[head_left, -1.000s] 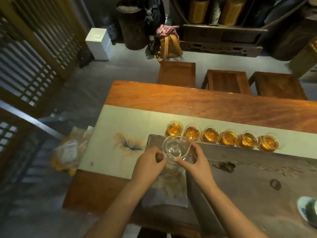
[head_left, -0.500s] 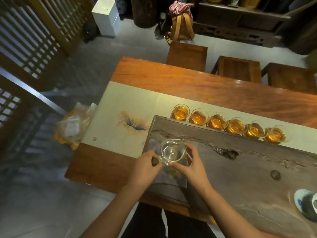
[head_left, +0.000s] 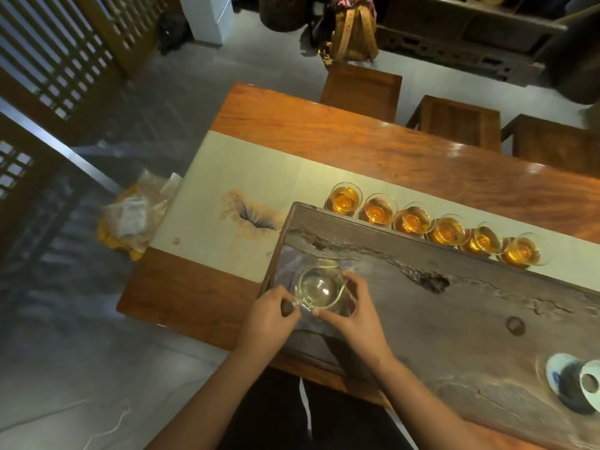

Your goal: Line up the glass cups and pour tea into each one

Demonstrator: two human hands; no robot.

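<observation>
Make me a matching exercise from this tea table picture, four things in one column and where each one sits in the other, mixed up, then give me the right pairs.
Things
1. glass pitcher
2. row of filled glass cups
3. blue and white lidded bowl
4. backpack

Places
A. on the floor beyond the stools
B. between both hands, at the near left end of the dark tea tray
C. at the right edge of the picture, on the tray
D. on the pale runner, along the tray's far edge

Pairs: 1-B, 2-D, 3-C, 4-A
</observation>
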